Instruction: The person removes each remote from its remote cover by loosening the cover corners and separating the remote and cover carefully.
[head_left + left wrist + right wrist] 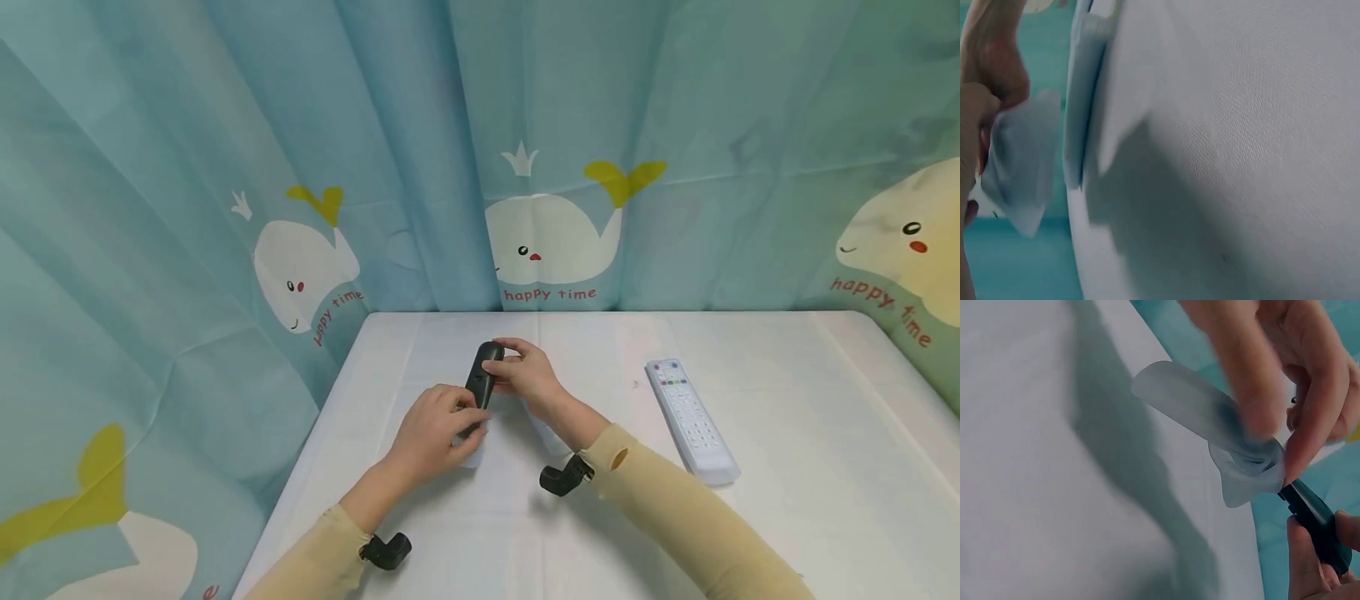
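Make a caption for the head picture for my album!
Right fingers grip a black remote, left fingers hold its clear sleeve; a white remote lies on the table.

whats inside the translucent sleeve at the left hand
Through the translucent sleeve, what looks like the end of the black device shows dark; the left hand covers part of it, so that stretch cannot be seen.

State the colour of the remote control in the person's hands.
The held remote control is black; the head view shows it best.
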Demonstrator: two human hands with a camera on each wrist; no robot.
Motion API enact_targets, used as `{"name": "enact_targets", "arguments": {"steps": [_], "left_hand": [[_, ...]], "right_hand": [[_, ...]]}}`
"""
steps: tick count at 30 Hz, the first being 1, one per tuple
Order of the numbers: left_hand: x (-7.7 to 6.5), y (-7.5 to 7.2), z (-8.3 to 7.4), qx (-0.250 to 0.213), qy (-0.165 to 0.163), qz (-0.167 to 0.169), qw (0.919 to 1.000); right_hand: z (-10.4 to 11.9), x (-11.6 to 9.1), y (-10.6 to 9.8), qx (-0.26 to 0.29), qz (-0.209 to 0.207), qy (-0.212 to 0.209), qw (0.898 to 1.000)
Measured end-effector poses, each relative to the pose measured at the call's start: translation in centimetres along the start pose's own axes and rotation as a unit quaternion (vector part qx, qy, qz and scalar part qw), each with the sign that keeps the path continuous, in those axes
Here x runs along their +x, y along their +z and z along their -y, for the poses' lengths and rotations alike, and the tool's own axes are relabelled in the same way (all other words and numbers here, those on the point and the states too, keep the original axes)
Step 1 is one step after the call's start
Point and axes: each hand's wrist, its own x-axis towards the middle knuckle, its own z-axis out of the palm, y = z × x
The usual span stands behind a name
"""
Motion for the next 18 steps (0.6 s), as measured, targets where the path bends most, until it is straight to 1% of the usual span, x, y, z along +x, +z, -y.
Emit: {"name": "enact_targets", "arguments": {"steps": [1, 3, 6, 13, 16, 18], "left_hand": [[0.21, 0.12, -0.16, 0.016, 0.015, 0.007, 0.9997], [0.48, 0.33, -0.4, 0.047, 0.032, 0.017, 0.9982], [0.58, 0.51, -0.58, 0.065, 0.039, 0.024, 0.9968], [0.25, 0.24, -0.94, 0.035, 0.028, 0.034, 0.9984], [-0.03, 0.2, -1.05, 0.027, 0.028, 0.033, 0.9987], [-0.24, 0.18, -1.09, 0.016, 0.025, 0.026, 0.9992]], "right_hand": [[-0.07, -0.02, 0.08, -0.001, 0.002, 0.0, 1.0], [-0.2, -0.01, 0.23, -0.004, 0.002, -0.003, 1.0], [-0.34, 0.08, 0.34, -0.003, -0.006, -0.004, 1.0], [-0.25, 0.49, 0.1, 0.0, -0.025, -0.008, 1.0], [-0.13, 0.56, 0.0, -0.004, -0.028, -0.01, 1.0], [-0.09, 0.51, -0.03, -0.005, -0.026, -0.006, 1.0]]}}
